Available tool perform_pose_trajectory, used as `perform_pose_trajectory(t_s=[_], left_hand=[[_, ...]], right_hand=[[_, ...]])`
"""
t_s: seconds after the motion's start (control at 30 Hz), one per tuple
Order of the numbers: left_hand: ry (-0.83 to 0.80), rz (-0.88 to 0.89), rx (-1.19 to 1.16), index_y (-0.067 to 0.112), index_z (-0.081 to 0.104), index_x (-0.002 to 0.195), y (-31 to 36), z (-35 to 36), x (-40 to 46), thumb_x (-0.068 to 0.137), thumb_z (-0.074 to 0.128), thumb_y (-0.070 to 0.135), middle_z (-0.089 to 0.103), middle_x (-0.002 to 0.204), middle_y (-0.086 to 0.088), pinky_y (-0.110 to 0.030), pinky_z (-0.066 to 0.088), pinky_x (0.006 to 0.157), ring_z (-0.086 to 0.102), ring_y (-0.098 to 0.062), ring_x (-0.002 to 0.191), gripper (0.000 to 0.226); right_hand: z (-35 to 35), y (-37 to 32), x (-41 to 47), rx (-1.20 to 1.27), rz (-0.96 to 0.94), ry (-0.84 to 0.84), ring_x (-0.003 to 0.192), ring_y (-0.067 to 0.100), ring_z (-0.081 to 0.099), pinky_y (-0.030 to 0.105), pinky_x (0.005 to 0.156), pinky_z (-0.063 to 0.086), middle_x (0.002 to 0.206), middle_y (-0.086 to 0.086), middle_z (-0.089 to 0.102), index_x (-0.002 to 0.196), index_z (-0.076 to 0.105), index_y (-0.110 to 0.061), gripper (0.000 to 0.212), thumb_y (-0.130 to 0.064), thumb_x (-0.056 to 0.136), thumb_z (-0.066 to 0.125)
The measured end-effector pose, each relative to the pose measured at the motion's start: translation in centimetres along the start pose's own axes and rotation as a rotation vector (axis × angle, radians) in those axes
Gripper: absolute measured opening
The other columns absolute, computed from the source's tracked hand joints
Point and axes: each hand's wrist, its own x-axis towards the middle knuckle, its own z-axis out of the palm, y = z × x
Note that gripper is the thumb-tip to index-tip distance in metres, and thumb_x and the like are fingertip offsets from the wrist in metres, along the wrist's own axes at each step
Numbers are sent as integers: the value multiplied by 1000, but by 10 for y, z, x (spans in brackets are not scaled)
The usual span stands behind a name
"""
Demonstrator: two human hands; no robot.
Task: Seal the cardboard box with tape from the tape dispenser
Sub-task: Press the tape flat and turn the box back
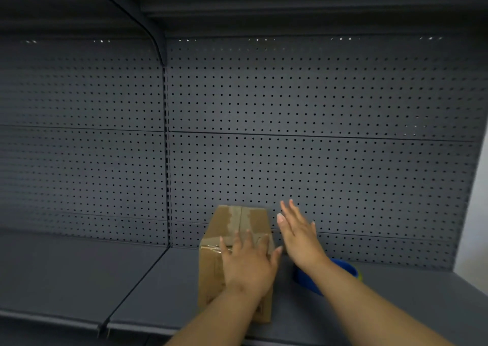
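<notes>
A brown cardboard box [232, 221] stands on the dark grey shelf [148, 287], its top flaps closed and a strip of clear tape along the middle seam. My left hand [247, 263] lies flat on the near end of the box top, fingers spread. To the right of the box, my right hand [298, 233] hovers in the air with straight fingers, holding nothing. A blue tape dispenser [306, 279] sits on the shelf to the right of the box, mostly hidden behind my right forearm.
A grey pegboard wall [317, 134] rises directly behind the box. An upright post [166, 160] splits the shelving into two bays. Another shelf [264, 4] hangs overhead. The shelf's front edge [52, 316] runs along the bottom left.
</notes>
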Motion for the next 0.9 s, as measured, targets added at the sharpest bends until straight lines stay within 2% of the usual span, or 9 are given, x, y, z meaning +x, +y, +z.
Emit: perform_pose_trajectory(t_s=[0.17,0.23,0.4,0.5,0.63,0.7,0.77,0.83,0.9], left_hand=[[25,14,42,37,35,134,-7,2,-2,53,-24,77,31,150,-1,-61,-1,109,15,-27,141,108],[46,29,36,38,41,128,-16,0,-2,62,-10,81,39,142,1,-61,3,109,23,-25,138,94],[8,118,-16,37,47,121,-44,-13,-5,81,21,69,46,133,7,-60,4,110,31,-18,131,58],[-31,189,-10,37,45,125,-68,-24,-6,85,28,64,43,138,8,-58,6,111,31,-16,132,51],[-94,305,-36,41,40,132,-119,-38,-6,68,12,81,35,148,11,-47,9,114,26,-12,137,80],[-140,345,-91,47,36,134,-150,-41,-4,64,6,83,27,151,13,-38,10,116,18,-10,141,84],[-181,354,-120,60,30,128,-179,-45,-1,65,6,83,21,153,16,-29,8,115,12,-6,142,72],[-225,307,-119,70,25,115,-201,-51,1,70,11,79,14,153,18,-23,4,112,6,-4,142,48],[-252,200,-193,69,28,112,-217,-56,4,88,27,60,7,155,15,-25,2,112,0,-7,143,26]], right_hand=[[-6,4,3,-167,-35,-5,141,10,-8,41,114,-10,156,-7,-4,145,6,-30,50,-43,98,16],[-7,2,7,-274,-64,-12,141,10,-9,42,114,-11,156,-6,-5,145,4,-32,50,-44,98,14],[-3,-2,21,-521,-112,-49,141,15,-13,45,114,-11,156,-3,-9,144,-3,-34,51,-45,98,13],[4,-1,29,-516,-104,-89,141,15,-14,43,115,-10,156,-3,-10,145,-3,-35,51,-46,98,15],[14,2,36,-501,-79,-127,142,16,-12,39,115,-8,156,-1,-8,145,-2,-35,53,-48,97,16],[19,3,39,-493,-44,-150,142,16,-10,39,115,-7,156,-1,-7,145,-3,-35,53,-49,97,15],[24,4,42,-479,-4,-173,142,17,-8,40,115,-6,156,0,-6,145,-4,-35,54,-50,96,15],[30,5,44,-453,39,-201,142,18,-6,40,115,-4,156,1,-4,145,-4,-34,55,-51,96,15],[37,5,45,-391,102,-228,143,21,-2,40,116,2,156,3,-1,145,-1,-34,56,-53,95,16]])
